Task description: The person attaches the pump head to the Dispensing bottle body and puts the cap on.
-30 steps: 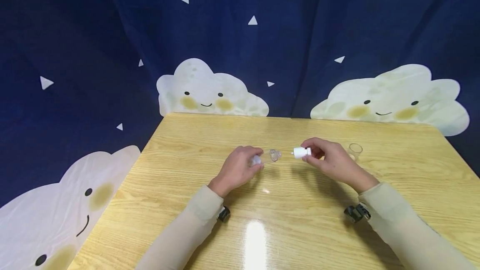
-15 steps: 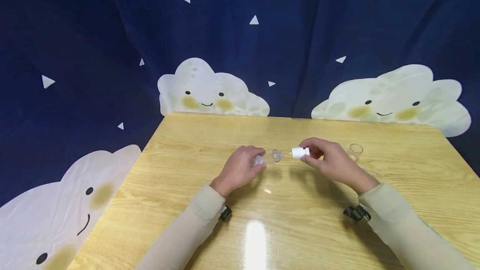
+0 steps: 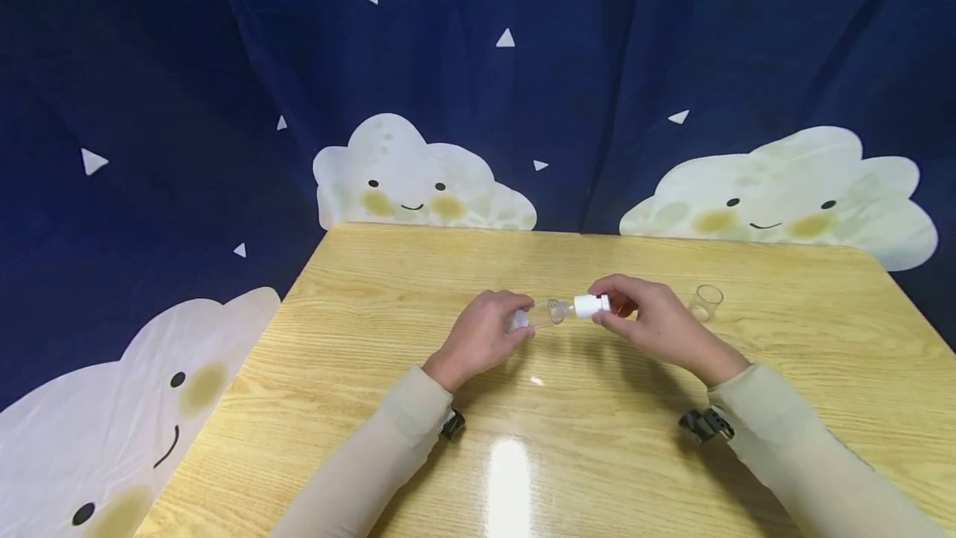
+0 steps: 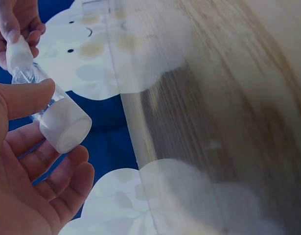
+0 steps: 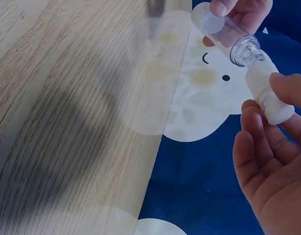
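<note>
Left hand (image 3: 484,332) grips the bottle (image 3: 541,314); right hand (image 3: 657,324) pinches the pump (image 3: 588,305) at its mouth.
The left thumb and fingers hold the bottle's whitish base end over the table (image 3: 373,314), apparently to leave the neck free, which points toward the right hand. The pump is pinched near its outer end, presumably so its narrow tip can face the bottle. Whether the tip is inside the neck cannot be told. No liquid is discernible in the clear bottle. A clear cup (image 3: 704,303) stands right of the bottle, past the right hand; a pale patch shows at its base, nature uncertain. The curtain (image 3: 568,90) hangs behind the bottle, beyond the table.
</note>
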`<state>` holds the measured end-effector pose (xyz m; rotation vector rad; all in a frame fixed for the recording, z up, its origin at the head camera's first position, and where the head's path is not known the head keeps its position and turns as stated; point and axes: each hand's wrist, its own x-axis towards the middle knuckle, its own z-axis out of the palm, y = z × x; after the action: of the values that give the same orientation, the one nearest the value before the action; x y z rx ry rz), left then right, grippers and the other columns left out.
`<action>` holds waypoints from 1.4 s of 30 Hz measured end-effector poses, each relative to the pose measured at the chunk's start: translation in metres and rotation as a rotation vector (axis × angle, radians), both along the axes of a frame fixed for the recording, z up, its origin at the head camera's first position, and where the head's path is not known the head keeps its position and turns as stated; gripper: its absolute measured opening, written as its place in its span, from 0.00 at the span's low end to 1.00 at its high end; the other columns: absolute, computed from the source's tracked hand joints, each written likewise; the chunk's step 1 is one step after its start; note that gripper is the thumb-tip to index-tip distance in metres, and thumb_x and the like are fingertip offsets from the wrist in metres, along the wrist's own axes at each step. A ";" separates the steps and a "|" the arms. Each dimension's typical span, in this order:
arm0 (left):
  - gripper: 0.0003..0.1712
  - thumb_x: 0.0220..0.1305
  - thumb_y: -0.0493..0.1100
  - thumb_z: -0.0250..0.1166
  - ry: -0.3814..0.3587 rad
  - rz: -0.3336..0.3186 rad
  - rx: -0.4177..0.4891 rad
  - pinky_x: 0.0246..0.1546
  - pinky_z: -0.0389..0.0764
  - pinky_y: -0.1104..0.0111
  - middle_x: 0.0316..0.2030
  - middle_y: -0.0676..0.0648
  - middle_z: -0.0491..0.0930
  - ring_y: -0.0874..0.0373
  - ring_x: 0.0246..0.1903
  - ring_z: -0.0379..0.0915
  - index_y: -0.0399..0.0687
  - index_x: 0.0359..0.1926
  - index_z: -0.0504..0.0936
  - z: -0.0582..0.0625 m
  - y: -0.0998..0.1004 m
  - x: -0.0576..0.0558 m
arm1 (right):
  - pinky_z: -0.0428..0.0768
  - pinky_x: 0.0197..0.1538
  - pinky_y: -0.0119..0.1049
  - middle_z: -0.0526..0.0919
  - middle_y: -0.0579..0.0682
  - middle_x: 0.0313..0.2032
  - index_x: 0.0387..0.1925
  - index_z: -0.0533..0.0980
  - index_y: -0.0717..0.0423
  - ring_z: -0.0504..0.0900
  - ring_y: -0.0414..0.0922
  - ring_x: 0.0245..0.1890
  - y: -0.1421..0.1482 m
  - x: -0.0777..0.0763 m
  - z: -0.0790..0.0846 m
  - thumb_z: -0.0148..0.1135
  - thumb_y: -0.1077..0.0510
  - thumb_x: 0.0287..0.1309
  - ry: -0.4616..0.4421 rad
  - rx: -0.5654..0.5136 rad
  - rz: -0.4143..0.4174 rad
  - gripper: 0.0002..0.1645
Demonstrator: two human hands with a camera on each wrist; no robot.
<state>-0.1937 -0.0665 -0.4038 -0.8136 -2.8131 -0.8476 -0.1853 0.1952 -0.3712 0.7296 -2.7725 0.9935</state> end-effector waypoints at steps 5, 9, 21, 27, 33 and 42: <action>0.21 0.63 0.46 0.70 0.005 -0.002 0.006 0.48 0.81 0.64 0.53 0.48 0.85 0.52 0.49 0.79 0.46 0.56 0.83 0.001 0.001 0.000 | 0.79 0.35 0.28 0.83 0.46 0.29 0.47 0.80 0.55 0.78 0.36 0.29 -0.001 0.000 0.001 0.69 0.62 0.57 0.000 0.010 -0.002 0.15; 0.21 0.62 0.46 0.70 0.000 0.001 0.005 0.47 0.81 0.65 0.54 0.48 0.84 0.53 0.49 0.79 0.46 0.56 0.83 0.002 0.002 0.001 | 0.79 0.35 0.29 0.82 0.46 0.29 0.47 0.80 0.54 0.78 0.37 0.29 -0.002 -0.001 0.001 0.69 0.62 0.57 0.005 0.013 0.000 0.15; 0.21 0.61 0.46 0.71 0.009 -0.001 -0.013 0.45 0.81 0.67 0.51 0.48 0.86 0.54 0.46 0.79 0.46 0.54 0.84 0.001 0.006 0.000 | 0.79 0.35 0.29 0.81 0.44 0.28 0.44 0.80 0.54 0.76 0.35 0.29 -0.006 -0.001 -0.005 0.69 0.63 0.56 0.027 -0.005 0.039 0.13; 0.21 0.60 0.46 0.72 0.026 -0.013 -0.042 0.45 0.81 0.66 0.51 0.47 0.86 0.54 0.46 0.80 0.45 0.54 0.84 0.002 0.008 0.002 | 0.79 0.34 0.29 0.82 0.43 0.29 0.44 0.80 0.53 0.76 0.34 0.29 -0.006 -0.002 -0.008 0.69 0.64 0.56 0.044 -0.005 0.059 0.13; 0.21 0.60 0.46 0.72 0.056 -0.027 -0.054 0.45 0.80 0.66 0.49 0.48 0.86 0.55 0.44 0.80 0.45 0.54 0.84 0.003 0.008 0.003 | 0.79 0.33 0.29 0.84 0.46 0.32 0.44 0.81 0.54 0.77 0.35 0.29 -0.007 -0.003 -0.010 0.69 0.66 0.55 0.080 -0.020 0.072 0.14; 0.22 0.61 0.47 0.71 0.071 -0.018 -0.080 0.45 0.80 0.67 0.50 0.48 0.86 0.54 0.45 0.80 0.45 0.55 0.84 0.002 0.009 0.003 | 0.80 0.33 0.29 0.85 0.47 0.34 0.44 0.81 0.53 0.78 0.37 0.29 -0.009 -0.004 -0.012 0.70 0.67 0.54 0.072 -0.029 0.066 0.15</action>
<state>-0.1903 -0.0579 -0.4018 -0.8636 -2.7974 -0.6985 -0.1889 0.1867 -0.3837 0.8399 -2.6840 0.9960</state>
